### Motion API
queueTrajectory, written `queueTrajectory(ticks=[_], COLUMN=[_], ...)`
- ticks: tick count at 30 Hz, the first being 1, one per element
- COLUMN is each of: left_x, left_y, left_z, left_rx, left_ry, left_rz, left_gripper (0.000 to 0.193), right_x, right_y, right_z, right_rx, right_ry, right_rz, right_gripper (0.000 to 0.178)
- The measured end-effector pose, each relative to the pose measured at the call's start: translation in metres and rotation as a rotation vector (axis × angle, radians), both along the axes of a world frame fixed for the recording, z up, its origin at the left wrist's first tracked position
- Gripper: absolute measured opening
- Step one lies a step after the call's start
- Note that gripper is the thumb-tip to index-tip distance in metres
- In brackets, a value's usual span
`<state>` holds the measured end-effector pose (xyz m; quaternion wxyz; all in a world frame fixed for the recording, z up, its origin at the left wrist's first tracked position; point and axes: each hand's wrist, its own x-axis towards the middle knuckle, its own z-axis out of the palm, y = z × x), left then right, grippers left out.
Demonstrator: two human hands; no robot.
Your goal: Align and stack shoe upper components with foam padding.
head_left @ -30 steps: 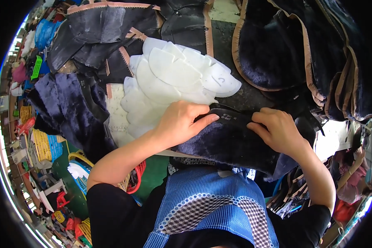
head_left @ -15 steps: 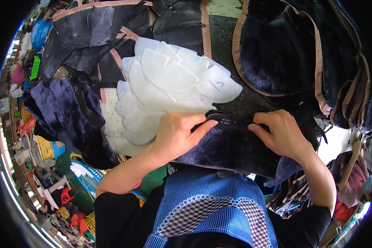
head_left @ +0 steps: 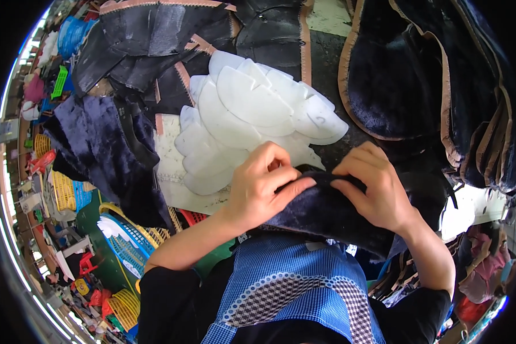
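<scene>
A dark navy plush-lined piece (head_left: 327,207) lies across the near side of the work surface, in front of my apron. My left hand (head_left: 266,184) pinches its upper edge between thumb and fingers. A short way to the right, my right hand (head_left: 372,186) pinches the same edge, thumb and fingers pressed together. Between the two hands the edge is bunched and bent. Just beyond my left hand spreads a heap of white translucent curved sheets (head_left: 252,109), overlapping one another. What my fingertips press underneath is hidden.
Black pieces with tan zigzag-cut edging (head_left: 155,34) lie at the far left. Large navy plush pieces with tan borders (head_left: 398,80) are stacked at the far right. Another navy plush piece (head_left: 97,137) hangs over the left edge. Blue and yellow baskets (head_left: 123,243) stand below left.
My hands have drawn closer together, the right one moving left. The strip that lay flat between them, with pale print showing, is now bunched and its print is out of sight.
</scene>
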<state>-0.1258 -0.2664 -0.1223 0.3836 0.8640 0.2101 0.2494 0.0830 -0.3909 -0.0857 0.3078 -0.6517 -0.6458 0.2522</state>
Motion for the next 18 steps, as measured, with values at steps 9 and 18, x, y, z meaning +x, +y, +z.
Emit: queueTrajectory(ticks=[9, 18], left_x=[-0.016, 0.003], left_y=[-0.023, -0.012], left_z=[-0.004, 0.012], left_rx=[-0.697, -0.540], left_ry=[-0.198, 0.245], left_rz=[-0.025, -0.417], left_gripper=[0.025, 0.058], right_x=[-0.009, -0.024], right_y=[-0.014, -0.029], right_z=[0.012, 0.002], right_rx=[0.022, -0.009], right_ry=[0.096, 0.021], right_rz=[0.011, 0.029], right_gripper=[0.016, 0.020])
